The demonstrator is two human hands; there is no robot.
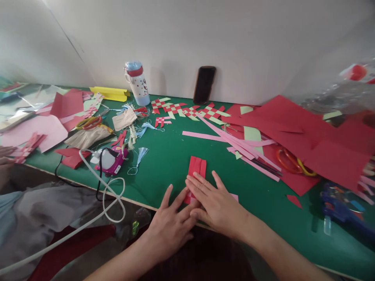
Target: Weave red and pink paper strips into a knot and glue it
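Red paper strips (197,164) lie side by side on the green tabletop near its front edge. Across their lower part rests my right hand (215,199), flat with fingers stretched. My left hand (175,220) has its fingers spread, and their tips touch the lower left of the strips. A bit of pink paper shows under the fingers, and a pink strip end (234,197) sticks out right of my right hand. Where the strips meet beneath my fingers is hidden.
Pink strips (222,138), red sheets (293,128) and scissors (288,160) lie to the right, with a blue glue gun (342,210). Woven paper pieces (191,112), a phone (204,85) and a bottle (139,86) stand behind. A cable (107,207) hangs left, near another person's hand (6,158).
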